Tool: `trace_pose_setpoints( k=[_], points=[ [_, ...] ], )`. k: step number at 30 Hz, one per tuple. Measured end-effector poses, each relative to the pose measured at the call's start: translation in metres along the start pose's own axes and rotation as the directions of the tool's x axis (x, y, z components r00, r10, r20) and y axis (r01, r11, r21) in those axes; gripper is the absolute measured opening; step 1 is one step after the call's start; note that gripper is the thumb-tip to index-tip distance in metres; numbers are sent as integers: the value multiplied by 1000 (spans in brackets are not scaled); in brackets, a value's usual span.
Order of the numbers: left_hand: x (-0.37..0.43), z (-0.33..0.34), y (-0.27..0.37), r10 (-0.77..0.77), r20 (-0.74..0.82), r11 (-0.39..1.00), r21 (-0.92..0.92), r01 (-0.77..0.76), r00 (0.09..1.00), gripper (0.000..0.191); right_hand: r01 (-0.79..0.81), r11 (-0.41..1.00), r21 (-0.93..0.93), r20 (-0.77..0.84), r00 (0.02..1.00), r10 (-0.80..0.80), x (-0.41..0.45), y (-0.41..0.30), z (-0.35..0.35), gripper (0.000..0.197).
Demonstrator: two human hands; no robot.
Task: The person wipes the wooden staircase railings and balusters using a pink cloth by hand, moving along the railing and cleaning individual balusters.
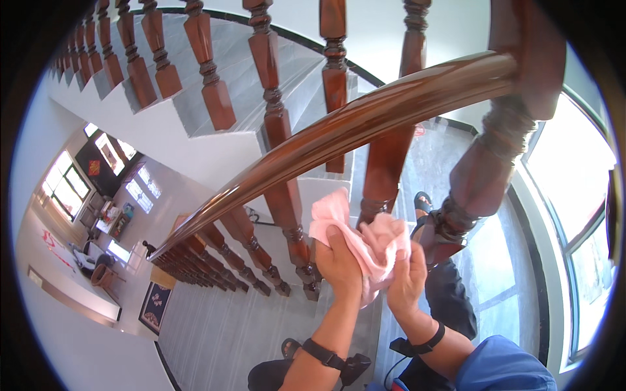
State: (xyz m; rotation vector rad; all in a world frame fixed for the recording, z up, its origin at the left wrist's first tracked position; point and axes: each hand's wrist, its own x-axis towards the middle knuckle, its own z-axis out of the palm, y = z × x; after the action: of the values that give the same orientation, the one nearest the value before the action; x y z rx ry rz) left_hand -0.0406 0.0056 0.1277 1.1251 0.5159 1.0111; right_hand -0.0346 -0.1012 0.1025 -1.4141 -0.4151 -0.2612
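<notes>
A crumpled pink cloth [374,251] is held between my two hands. My left hand [340,264] grips its left side, thumb on top, and my right hand [408,276] grips its right side. Just beyond the cloth stands a turned wooden baluster [389,161]. The glossy brown wooden handrail [352,119] slants above both hands, from the lower left up to a thick wooden newel post [481,161] at the right. Neither hand touches the handrail. Some fingers are hidden by the folds of the cloth.
Grey stair treads [234,317] lie under my feet, and another flight [220,102] rises at the upper left behind more balusters. A window [577,205] is at the right. Far below on the left are a wooden stool [101,276], a dark patterned mat [155,305] and a cluttered table [111,222].
</notes>
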Motion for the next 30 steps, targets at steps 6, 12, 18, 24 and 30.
trace_pose_setpoints(
  k=[6,12,18,24,30],
  points=[
    [2,24,18,-30,72,1000,-4,31,997,41,75,972,221,-149,988,-42,46,-21,-18,29],
    [-5,47,22,-61,266,987,-129,98,962,52,27,968,251,-44,999,-17,79,-5,-5,48],
    [-5,42,9,-26,247,998,-41,37,969,58,-186,983,-9,-170,968,182,110,29,14,41],
    [8,53,0,-43,272,992,-103,74,961,58,85,986,145,-57,995,-78,113,40,20,51],
    [60,56,-1,25,500,998,-63,7,865,53,62,983,173,113,990,-83,76,14,40,59]
  ],
)
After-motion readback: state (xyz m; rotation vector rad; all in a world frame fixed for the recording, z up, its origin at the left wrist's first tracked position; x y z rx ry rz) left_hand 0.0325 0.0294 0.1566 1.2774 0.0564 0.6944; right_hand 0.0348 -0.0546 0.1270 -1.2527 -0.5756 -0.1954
